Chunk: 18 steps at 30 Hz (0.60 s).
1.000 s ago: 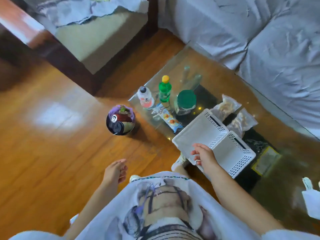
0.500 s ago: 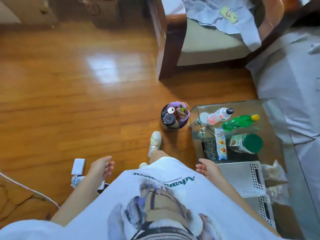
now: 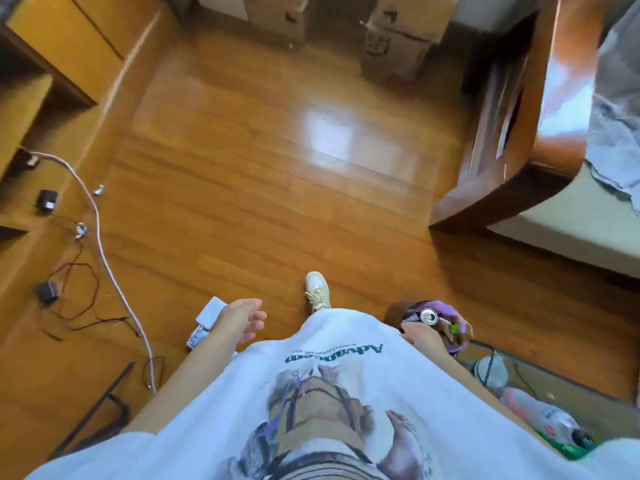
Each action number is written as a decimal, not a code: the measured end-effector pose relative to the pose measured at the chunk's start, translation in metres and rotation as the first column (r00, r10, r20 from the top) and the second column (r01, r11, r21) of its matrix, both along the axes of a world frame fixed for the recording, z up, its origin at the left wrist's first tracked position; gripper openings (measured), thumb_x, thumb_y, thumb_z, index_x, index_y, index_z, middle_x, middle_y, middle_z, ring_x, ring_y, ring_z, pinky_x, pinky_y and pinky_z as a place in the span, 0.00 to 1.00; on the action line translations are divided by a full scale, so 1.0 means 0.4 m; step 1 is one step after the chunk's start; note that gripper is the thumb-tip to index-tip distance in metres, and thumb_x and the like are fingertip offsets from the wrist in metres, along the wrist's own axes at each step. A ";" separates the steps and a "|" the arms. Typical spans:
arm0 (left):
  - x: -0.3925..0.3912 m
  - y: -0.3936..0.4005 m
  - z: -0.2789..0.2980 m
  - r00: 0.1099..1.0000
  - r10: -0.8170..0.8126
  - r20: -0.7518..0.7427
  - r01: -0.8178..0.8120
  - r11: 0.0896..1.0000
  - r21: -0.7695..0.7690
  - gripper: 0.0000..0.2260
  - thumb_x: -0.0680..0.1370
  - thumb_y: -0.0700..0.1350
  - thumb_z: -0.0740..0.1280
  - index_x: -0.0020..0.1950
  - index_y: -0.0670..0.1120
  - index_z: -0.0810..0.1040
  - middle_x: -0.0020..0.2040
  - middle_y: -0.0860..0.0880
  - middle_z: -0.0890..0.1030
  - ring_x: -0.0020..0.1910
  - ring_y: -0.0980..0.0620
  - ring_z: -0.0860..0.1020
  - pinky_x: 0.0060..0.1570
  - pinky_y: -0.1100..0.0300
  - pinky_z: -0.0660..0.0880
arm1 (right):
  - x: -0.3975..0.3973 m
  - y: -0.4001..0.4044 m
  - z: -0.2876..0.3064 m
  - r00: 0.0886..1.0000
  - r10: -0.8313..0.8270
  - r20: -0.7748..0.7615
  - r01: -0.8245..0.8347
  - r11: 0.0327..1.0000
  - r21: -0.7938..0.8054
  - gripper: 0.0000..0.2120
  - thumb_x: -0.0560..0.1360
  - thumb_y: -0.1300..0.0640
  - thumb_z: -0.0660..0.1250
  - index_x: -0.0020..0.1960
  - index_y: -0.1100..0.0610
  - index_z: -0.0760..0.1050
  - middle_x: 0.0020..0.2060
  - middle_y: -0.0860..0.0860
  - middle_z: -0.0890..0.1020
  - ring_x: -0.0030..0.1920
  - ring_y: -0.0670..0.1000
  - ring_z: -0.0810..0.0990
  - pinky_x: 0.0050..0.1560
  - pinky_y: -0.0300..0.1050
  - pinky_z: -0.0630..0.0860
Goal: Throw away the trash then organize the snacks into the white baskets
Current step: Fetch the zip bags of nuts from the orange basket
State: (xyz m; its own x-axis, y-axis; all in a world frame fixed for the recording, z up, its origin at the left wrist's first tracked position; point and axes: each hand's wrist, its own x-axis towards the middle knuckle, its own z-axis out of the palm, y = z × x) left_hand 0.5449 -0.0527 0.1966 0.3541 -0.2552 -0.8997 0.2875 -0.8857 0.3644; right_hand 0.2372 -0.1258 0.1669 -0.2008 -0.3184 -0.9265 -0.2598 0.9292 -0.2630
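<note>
Polished wooden floorboards [image 3: 277, 188] fill most of the scene, catching a bright patch of light near the middle, with cardboard boxes [image 3: 394, 39] standing against the far wall and a dark wooden sofa arm [image 3: 519, 168] curving in from the right. A person in a white printed T-shirt [image 3: 332, 393] stands over the floor, one white sneaker [image 3: 317, 289] pointing forward. The left hand [image 3: 242, 318] hangs free at the person's side, fingers loosely relaxed and holding nothing, above a white power adapter [image 3: 211, 311] lying on the boards. A white cable [image 3: 100, 244] snakes past thinner dark wires on the left. The right hand [image 3: 420, 337] rests at the near edge of the trash bin [image 3: 440, 323], a small round container lined with purple plastic and already packed with a drink can and other refuse; whether the fingers are gripping its rim cannot be made out, as the shirt hides part of the hand. Just beside the bin, at lower right, the corner of a glass table [image 3: 554, 382] shows a clear bottle [image 3: 540, 414] lying across it, with a green object at the very edge of view. The white baskets are out of sight.
</note>
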 end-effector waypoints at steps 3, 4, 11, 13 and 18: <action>0.055 -0.031 0.002 0.993 0.117 0.012 -0.117 0.993 -0.005 0.08 0.80 0.43 0.61 0.57 0.43 0.75 0.38 0.48 0.77 0.32 0.54 0.73 0.28 0.64 0.68 | 0.100 -0.127 0.000 0.991 0.130 0.026 -0.129 0.990 -0.049 0.05 0.78 0.64 0.57 0.45 0.60 0.70 0.33 0.57 0.73 0.30 0.53 0.71 0.27 0.39 0.68; 0.075 -0.034 0.001 0.984 0.175 0.024 -0.175 0.985 -0.004 0.07 0.80 0.43 0.61 0.55 0.44 0.75 0.37 0.48 0.77 0.30 0.55 0.73 0.24 0.66 0.68 | 0.139 -0.167 0.001 0.980 0.200 0.026 -0.198 0.979 -0.048 0.03 0.79 0.63 0.58 0.47 0.60 0.70 0.34 0.57 0.74 0.29 0.52 0.70 0.23 0.36 0.69; 0.202 0.010 -0.008 0.822 0.570 0.014 -0.569 0.818 0.091 0.04 0.79 0.43 0.61 0.45 0.45 0.73 0.36 0.47 0.74 0.28 0.54 0.73 0.30 0.62 0.66 | 0.474 -0.403 0.024 0.813 0.578 0.070 -0.571 0.815 -0.099 0.04 0.78 0.61 0.57 0.49 0.56 0.70 0.30 0.52 0.72 0.25 0.47 0.71 0.30 0.37 0.64; 0.247 0.026 -0.024 0.767 0.641 0.000 -0.635 0.760 0.134 0.08 0.79 0.44 0.61 0.41 0.46 0.72 0.37 0.48 0.74 0.32 0.54 0.72 0.34 0.61 0.65 | 0.578 -0.458 0.033 0.754 0.650 0.092 -0.639 0.759 -0.127 0.05 0.79 0.60 0.57 0.46 0.54 0.70 0.31 0.52 0.73 0.26 0.47 0.73 0.33 0.38 0.67; 0.394 0.023 -0.073 0.655 0.755 -0.039 -0.736 0.649 0.191 0.10 0.80 0.43 0.59 0.39 0.44 0.71 0.28 0.50 0.78 0.34 0.53 0.70 0.36 0.61 0.66 | 0.789 -0.567 0.046 0.705 0.698 0.123 -0.683 0.716 -0.146 0.08 0.79 0.60 0.58 0.42 0.53 0.71 0.32 0.52 0.75 0.31 0.49 0.74 0.36 0.40 0.71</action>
